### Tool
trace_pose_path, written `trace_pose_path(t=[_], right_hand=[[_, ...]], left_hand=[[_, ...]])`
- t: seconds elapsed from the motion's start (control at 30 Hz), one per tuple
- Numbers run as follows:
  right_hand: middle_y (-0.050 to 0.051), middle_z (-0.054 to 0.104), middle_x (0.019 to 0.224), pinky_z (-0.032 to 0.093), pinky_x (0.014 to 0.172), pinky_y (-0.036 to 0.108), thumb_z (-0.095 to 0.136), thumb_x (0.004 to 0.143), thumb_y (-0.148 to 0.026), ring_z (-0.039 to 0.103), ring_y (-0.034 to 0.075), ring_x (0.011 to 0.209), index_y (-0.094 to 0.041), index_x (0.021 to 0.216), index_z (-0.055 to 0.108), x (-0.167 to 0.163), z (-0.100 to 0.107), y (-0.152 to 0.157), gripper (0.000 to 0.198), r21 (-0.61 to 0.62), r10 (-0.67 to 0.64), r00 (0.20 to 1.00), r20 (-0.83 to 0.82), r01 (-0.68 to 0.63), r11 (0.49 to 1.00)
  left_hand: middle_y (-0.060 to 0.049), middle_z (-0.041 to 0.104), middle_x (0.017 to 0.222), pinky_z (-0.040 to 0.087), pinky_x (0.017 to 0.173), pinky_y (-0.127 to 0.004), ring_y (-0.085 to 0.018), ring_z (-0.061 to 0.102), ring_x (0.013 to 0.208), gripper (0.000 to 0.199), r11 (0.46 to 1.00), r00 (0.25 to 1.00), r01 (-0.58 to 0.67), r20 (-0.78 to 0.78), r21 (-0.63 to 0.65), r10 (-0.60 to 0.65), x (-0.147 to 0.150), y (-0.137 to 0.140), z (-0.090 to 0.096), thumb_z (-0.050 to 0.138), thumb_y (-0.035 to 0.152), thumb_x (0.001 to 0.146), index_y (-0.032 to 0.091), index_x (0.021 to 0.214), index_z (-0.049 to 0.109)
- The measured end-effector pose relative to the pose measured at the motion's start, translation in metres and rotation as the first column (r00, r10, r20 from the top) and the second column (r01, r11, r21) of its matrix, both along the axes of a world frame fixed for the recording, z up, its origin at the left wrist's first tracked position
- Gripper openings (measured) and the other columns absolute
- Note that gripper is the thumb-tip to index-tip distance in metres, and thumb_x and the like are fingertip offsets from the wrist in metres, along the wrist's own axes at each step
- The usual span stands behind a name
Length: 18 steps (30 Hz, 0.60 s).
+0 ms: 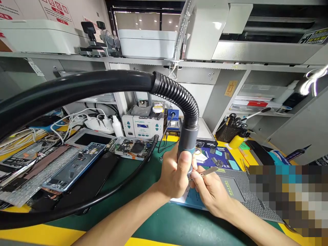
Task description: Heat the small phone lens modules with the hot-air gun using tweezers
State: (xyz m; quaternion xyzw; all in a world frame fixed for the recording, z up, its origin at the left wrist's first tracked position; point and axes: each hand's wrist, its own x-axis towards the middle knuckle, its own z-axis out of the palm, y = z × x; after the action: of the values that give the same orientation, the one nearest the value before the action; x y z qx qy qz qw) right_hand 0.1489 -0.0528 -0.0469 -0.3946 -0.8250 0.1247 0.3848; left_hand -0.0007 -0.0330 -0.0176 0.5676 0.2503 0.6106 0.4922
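the left hand (173,172) has its grip closed around a grey cylindrical handpiece (189,138), above a green, yellow-bordered bench (174,225); the right hand (214,194) pinches a thin, flat metal blade (211,171) just beside its lower end. a tug from the thick black hose (102,82) could swing the handpiece into the right hand. a long grey shelf (143,62) spans the rear.

wall (30,9): pale, bearing signs (58,10) with red lettering
window (147,21): dark-framed, small ceiling lights (155,20) showing in it
shelf (143,62): long, grey, above open compartments (256,77)
bench top (164,225): green with yellow borders (41,234)
glare (309,83): bright white, at far right
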Motion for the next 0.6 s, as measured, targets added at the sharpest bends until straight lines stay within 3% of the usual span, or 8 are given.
trace_pose_path(t=[0.33, 0.6], right_hand=[[0.002, 0.059, 0.060, 0.042, 0.055, 0.025, 0.035, 0.109, -0.028, 0.052, 0.011, 0.052, -0.019, 0.067, 0.058, -0.0008, -0.0004, 0.0002, 0.049, 0.053, 0.011, 1.000, -0.030, -0.009, 0.999], [0.003, 0.061, 0.061, 0.043, 0.055, 0.025, 0.033, 0.110, -0.030, 0.055, 0.011, 0.053, -0.018, 0.066, 0.059, 0.0004, -0.0003, -0.0006, 0.052, 0.005, -0.013, 1.000, -0.009, 0.013, 1.000]], left_hand=[[-0.003, 0.054, 0.066, 0.042, 0.056, -0.030, -0.014, 0.051, 0.058, 0.062, 1.000, 0.999, 0.015, 0.043, -0.020, -0.014, -0.0007, 0.0004, -0.0001, 0.039, 0.074, 0.093, 0.018, 0.074, 0.057], [0.000, 0.054, 0.066, 0.040, 0.048, -0.027, -0.010, 0.046, 0.048, 0.058, 0.999, 0.991, 0.044, 0.126, -0.027, -0.040, 0.0012, 0.0012, -0.0011, 0.039, 0.073, 0.094, 0.019, 0.079, 0.054]])
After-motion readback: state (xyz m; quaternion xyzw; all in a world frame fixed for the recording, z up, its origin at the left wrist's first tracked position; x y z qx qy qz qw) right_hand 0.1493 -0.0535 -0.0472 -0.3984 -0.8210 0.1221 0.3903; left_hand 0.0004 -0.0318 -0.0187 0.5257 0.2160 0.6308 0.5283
